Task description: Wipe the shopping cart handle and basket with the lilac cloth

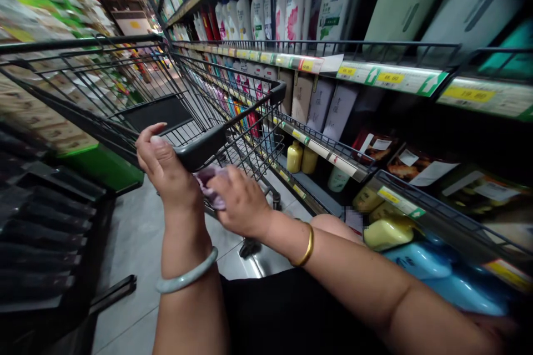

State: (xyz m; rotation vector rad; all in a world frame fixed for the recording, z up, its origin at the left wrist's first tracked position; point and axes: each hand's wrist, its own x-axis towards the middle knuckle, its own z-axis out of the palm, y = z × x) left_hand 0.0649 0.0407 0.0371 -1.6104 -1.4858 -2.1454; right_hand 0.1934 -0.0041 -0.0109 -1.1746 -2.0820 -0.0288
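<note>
A black wire shopping cart [233,117] stands in front of me with no goods visible inside. My left hand [164,163], with a pale bangle at its wrist, is curled round the left part of the cart handle [202,147]. Just below the handle, my right hand [241,199] has its fingers closed on a crumpled light purple cloth [212,191]. The cloth lies between both hands, near the handle's underside. A gold bangle [306,243] circles my right wrist.
Shelves with shampoo bottles [295,5] and price tags line the right side. Yellow and blue bottles [416,260] lie low at the right. On the left are blurred stacked goods, a green box [100,166] and a dark rack [37,233]. Grey tiles [129,233] form the floor.
</note>
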